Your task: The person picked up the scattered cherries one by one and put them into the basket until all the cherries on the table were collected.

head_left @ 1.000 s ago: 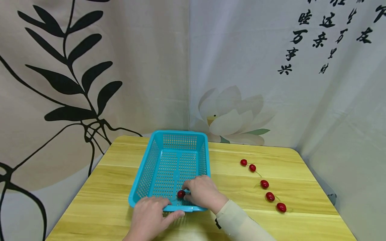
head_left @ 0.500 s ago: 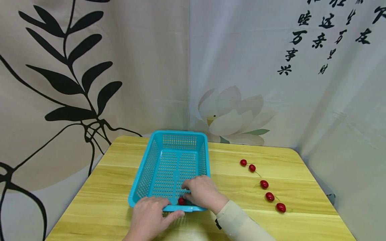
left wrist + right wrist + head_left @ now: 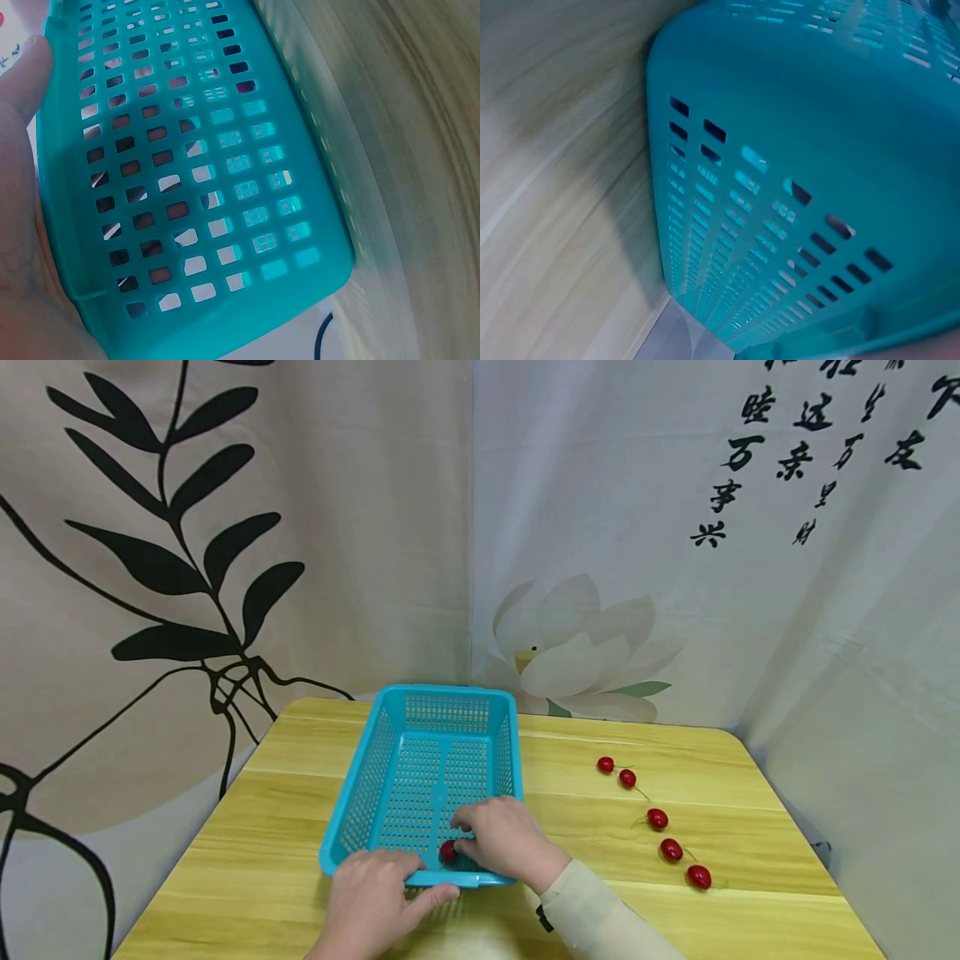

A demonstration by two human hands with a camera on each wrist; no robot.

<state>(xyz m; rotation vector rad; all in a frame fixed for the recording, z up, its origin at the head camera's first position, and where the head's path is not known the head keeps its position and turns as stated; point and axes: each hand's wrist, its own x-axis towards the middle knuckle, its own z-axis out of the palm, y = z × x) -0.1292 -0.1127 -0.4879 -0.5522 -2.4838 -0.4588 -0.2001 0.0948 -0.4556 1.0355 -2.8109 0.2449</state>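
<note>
A blue perforated plastic basket stands on the wooden table, and my left hand grips its near rim, thumb outside and fingers inside. The left wrist view has the thumb side of that hand against the basket's wall. Inside the near end, my right hand pinches a dark red cherry with its thumb and fingertips, which are partly hidden. From the right wrist, the basket's side fills most of the view and conceals the cherry.
Several red cherries with stems, among them a near one and a far one, lie in a slanting row right of the basket on the yellowish table. A printed curtain hangs behind the table.
The cherry in the basket shifted toward the near wall, then slightly back and left at my right fingertips. Both hands stay almost in place; the basket has not moved.
</note>
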